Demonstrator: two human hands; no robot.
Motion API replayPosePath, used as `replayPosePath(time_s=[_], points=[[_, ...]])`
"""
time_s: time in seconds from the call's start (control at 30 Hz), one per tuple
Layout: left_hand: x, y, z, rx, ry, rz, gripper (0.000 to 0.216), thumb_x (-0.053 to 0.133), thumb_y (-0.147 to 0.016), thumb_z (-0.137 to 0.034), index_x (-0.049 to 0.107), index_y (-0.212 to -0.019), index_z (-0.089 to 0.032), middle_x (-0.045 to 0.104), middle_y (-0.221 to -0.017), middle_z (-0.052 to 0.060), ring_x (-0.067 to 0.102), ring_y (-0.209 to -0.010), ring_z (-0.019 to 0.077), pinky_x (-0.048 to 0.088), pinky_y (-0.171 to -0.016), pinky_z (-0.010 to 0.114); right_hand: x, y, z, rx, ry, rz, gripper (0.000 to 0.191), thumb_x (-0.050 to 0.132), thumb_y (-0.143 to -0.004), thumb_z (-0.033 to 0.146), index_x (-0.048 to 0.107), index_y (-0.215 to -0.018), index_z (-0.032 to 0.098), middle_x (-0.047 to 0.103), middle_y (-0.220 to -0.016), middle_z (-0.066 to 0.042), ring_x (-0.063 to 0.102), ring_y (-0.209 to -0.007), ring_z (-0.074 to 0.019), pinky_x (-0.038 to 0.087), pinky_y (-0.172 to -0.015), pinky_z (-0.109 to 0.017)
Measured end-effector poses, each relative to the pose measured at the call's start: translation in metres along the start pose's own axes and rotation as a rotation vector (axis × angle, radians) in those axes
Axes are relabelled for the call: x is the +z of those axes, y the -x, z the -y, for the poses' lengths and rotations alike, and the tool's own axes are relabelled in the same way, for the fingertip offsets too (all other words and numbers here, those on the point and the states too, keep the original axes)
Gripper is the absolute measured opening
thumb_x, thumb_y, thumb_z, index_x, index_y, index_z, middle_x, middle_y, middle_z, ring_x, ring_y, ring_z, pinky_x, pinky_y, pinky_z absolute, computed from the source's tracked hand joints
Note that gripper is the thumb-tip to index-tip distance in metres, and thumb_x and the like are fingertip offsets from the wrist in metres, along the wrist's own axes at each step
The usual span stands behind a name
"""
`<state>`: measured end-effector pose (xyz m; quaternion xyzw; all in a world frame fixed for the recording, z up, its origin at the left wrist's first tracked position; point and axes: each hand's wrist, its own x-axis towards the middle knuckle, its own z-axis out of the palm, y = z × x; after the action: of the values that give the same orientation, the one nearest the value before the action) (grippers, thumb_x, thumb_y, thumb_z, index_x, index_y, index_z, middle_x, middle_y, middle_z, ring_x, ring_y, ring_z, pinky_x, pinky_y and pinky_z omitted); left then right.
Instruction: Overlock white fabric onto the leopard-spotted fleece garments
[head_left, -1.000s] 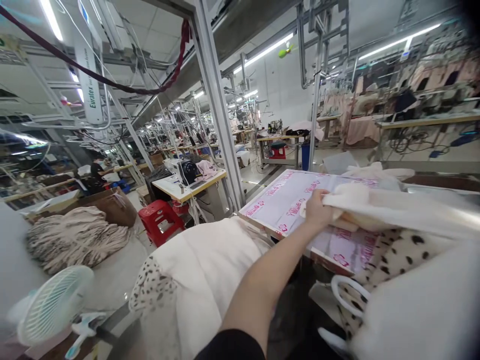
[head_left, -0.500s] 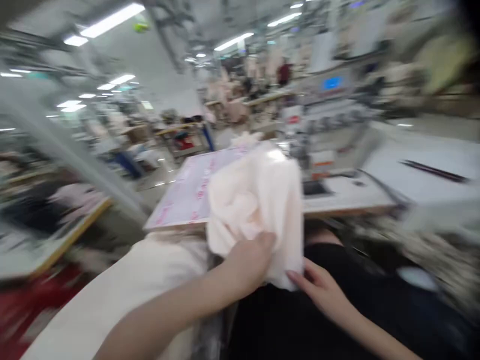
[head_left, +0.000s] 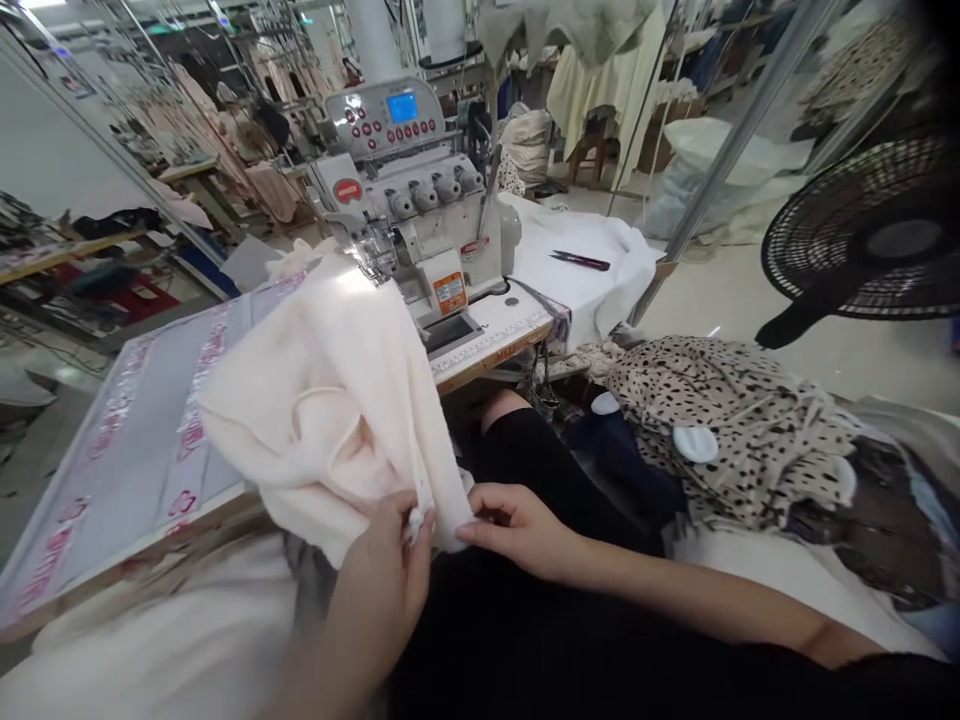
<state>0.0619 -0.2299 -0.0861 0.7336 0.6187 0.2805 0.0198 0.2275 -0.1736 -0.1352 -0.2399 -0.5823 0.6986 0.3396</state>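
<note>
- The left hand (head_left: 379, 570) is closed on the near edge of a cream fleece piece (head_left: 330, 370), thumb and fingers pinching a narrow fold.
- The right hand (head_left: 521, 532) sits just beside it, thumb and index finger clamped on the near right corner of the same piece; the 2 hands are close but apart.
- The cream fleece piece spreads forward from the fingers in loose folds, its near edge above the person's black-clad lap (head_left: 510, 620) and its left part over a plastic-covered worktop (head_left: 150, 400) with pink print.
- Beyond the fleece stands a white overlock sewing machine (head_left: 450, 225) with 4 dials in a row, a lit blue screen (head_left: 403, 107) and an orange label (head_left: 450, 292).
- A ruler strip (head_left: 499, 342) runs along the front edge to the right of the fleece.
- Right of the machine, dark tweezers (head_left: 580, 260) lie on a white cloth (head_left: 619, 255).
- Farther right is a heap of black-spotted beige fabric (head_left: 735, 410) with white oval pieces (head_left: 696, 443) on it.
- Behind that heap, at the right, is a black fan (head_left: 855, 240).
- Pale fabric (head_left: 172, 640), blurred, lies at the lower left, below the worktop's edge.
</note>
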Motion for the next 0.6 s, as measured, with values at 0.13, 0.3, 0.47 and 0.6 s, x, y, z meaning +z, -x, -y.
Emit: replayPosePath(time_s=[0.13, 0.3, 0.47, 0.6], points=[[-0.004, 0.000, -0.005, 0.030, 0.122, 0.053, 0.006, 0.046, -0.083, -0.018, 0.048, -0.087, -0.021, 0.051, -0.065, -0.005, 0.052, -0.056, 0.0073, 0.039, -0.051, 0.017, 0.002, 0.001, 0.016, -0.112, 0.101, -0.034, 0.024, 0.060, -0.080, 0.034, 0.057, -0.071, 0.012, 0.051, -0.069, 0.000, 0.046, -0.065, -0.0106, 0.037, -0.061, -0.020], [-0.010, 0.002, -0.007, 0.166, 0.113, 0.045, 0.019, 0.044, -0.084, -0.011, 0.049, -0.101, -0.019, 0.054, -0.078, -0.001, 0.053, -0.071, 0.0073, 0.042, -0.065, 0.017, 0.006, 0.002, 0.027, -0.155, 0.170, -0.047, 0.017, 0.056, -0.082, 0.026, 0.058, -0.073, 0.012, 0.053, -0.068, 0.000, 0.047, -0.064, -0.0100, 0.039, -0.061, -0.019], [-0.014, 0.004, -0.010, 0.220, 0.054, 0.037, 0.026, 0.049, -0.083, -0.010, 0.050, -0.107, -0.018, 0.058, -0.083, 0.001, 0.055, -0.076, 0.0085, 0.043, -0.069, 0.018, 0.008, -0.001, 0.030, -0.174, 0.175, -0.084, 0.018, 0.055, -0.082, 0.025, 0.058, -0.071, 0.011, 0.053, -0.066, 0.000, 0.047, -0.061, -0.0093, 0.039, -0.058, -0.018], [-0.011, 0.004, -0.010, 0.272, 0.038, 0.045, 0.026, 0.049, -0.081, -0.006, 0.050, -0.106, -0.015, 0.059, -0.082, 0.003, 0.055, -0.076, 0.0091, 0.045, -0.069, 0.018, 0.008, -0.001, 0.030, -0.176, 0.214, -0.101, 0.018, 0.052, -0.083, 0.024, 0.058, -0.072, 0.011, 0.054, -0.066, -0.001, 0.047, -0.061, -0.0101, 0.040, -0.058, -0.019]])
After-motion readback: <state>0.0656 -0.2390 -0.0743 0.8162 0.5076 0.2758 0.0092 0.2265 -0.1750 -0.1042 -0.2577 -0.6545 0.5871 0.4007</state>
